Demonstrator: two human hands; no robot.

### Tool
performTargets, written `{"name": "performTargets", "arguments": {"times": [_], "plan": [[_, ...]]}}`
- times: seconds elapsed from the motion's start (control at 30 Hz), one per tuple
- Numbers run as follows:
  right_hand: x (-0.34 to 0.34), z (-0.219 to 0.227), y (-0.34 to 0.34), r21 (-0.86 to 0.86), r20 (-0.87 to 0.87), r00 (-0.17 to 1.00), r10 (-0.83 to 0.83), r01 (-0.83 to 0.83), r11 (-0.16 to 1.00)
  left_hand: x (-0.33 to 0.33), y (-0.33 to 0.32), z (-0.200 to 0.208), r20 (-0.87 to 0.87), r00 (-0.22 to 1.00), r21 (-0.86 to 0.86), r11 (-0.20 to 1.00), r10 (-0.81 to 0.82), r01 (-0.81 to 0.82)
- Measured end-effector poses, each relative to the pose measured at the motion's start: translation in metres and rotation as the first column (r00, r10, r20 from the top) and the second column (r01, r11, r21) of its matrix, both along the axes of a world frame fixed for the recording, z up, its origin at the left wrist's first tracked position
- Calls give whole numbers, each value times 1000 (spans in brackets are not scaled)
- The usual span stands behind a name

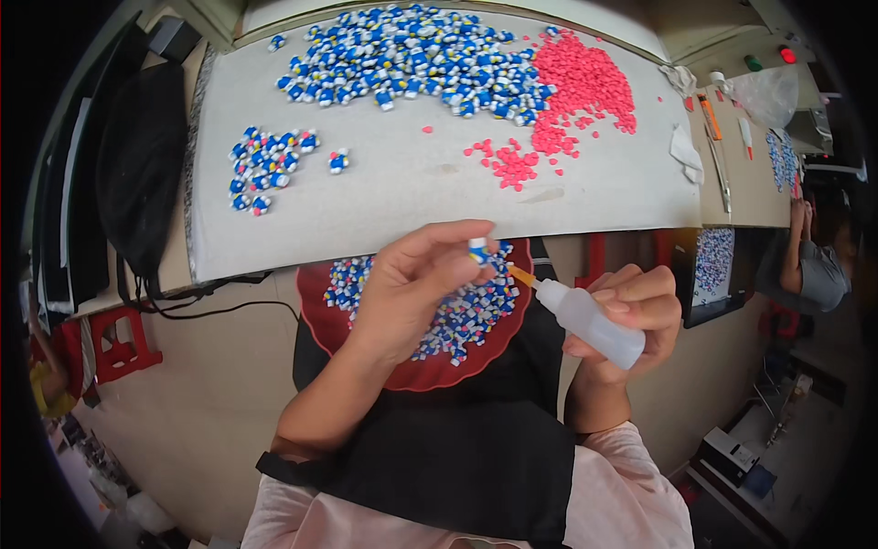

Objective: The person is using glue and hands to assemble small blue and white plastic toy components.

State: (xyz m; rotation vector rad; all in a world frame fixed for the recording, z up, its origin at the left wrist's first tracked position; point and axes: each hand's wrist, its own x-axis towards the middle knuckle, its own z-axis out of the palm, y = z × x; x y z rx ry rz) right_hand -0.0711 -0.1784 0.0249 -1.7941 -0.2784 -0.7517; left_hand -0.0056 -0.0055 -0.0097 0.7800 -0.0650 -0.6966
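Note:
Between thumb and fingertips, my left hand (407, 288) pinches a small blue-and-white figurine (477, 251) above a red scalloped basin (315, 331) on my lap. Many similar small figurines (457, 320) with pink bits fill the basin. Wrapped round a translucent white squeeze bottle (594, 325) is my right hand (636, 311). The bottle's amber nozzle tip (521, 275) points at the held figurine, a short way to its right. On the white tabletop (366, 210) beyond lie a big pile of blue-and-white figurines (393, 59), a heap of small pink pieces (585, 82) and a smaller group of pink-dotted figurines (261, 169).
Crumpled tissue (685, 154) lies by the table's right edge, with an orange-handled tool (711, 117) and a clear plastic bag (766, 96) further right. A black bag (142, 165) hangs at the left, above a red stool (126, 346). Another person (814, 261) sits far right.

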Motion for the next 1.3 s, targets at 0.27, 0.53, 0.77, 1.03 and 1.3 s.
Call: {"name": "performTargets", "arguments": {"times": [0.27,0.53,0.77,1.03,1.3], "plan": [[34,2,-70,-13,-451,893,13,-22,1000,19,18,3,70,976,-20,978,208,-207],[79,-16,-76,-603,-243,933,-265,69,795,13,13,7,87,987,34,989,138,-141],[84,-21,-73,-651,-262,900,-349,103,752,12,10,0,39,995,-30,995,94,-93],[52,6,-17,192,-460,833,306,-243,951,8,5,4,31,999,23,999,27,-28],[47,-2,7,224,-442,798,409,-344,912,5,6,8,106,994,47,999,-32,27]]}}
